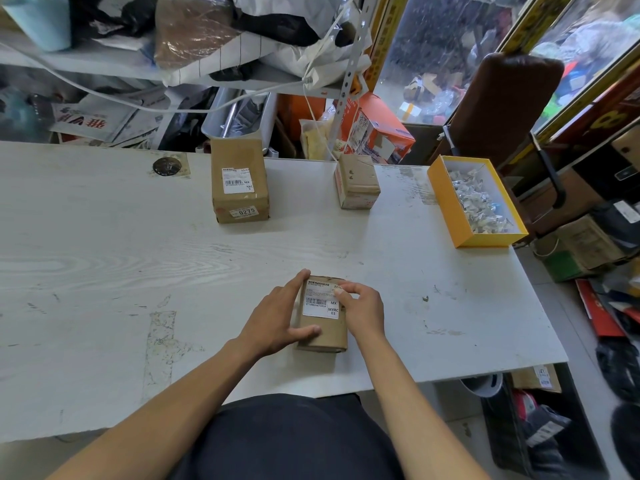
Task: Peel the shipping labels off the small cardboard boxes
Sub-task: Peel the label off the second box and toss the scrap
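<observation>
We hold a small brown box near the front edge of the white table, just ahead of our body. It lies flat with a white shipping label on its top face. Our left hand is at the box's nine o'clock side; its fingers are spread apart, with the pointer finger along the far left edge and the thumb pressing on the near part of the top. Our right hand is at the three o'clock side, with its fingers curled and its fingertips on the label's far right corner. We cannot tell if the corner is lifted.

There is lots of bare table around the box, wide at nine o'clock and narrower at three o'clock, where the table's right edge runs. Far off at eleven o'clock stands a taller brown box with two white labels on it. At twelve o'clock, close to the back edge, sits a smaller taped box. The two are well apart.

The table top is white with a wood grain, scuffed and stained, and a round metal cap sits in it at ten o'clock.

At two o'clock, by the right edge, is an open yellow box holding a heap of crumpled white paper scraps. Behind the table are crowded shelves, and a brown chair back at one o'clock.
</observation>
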Available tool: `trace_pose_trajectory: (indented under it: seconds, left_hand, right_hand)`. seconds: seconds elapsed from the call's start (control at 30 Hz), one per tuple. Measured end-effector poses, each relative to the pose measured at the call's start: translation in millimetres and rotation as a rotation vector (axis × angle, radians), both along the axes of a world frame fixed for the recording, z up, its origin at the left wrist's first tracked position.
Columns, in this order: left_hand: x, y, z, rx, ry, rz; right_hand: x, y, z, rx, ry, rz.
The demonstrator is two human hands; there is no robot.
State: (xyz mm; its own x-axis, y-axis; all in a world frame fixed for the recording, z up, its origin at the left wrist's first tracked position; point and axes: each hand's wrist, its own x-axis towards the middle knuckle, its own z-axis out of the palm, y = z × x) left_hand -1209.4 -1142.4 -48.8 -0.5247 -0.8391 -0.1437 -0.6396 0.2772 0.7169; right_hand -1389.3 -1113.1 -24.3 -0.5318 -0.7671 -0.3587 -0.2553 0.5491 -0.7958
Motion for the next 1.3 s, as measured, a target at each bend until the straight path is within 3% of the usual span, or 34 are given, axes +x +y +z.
trace_pose_trajectory:
  seconds: [1.3]
  left_hand:
    - [1.3, 1.1, 3.2, 0.007, 0.026, 0.005]
  right_hand:
    - [0.3, 1.1, 5.3, 0.002, -0.055, -0.021]
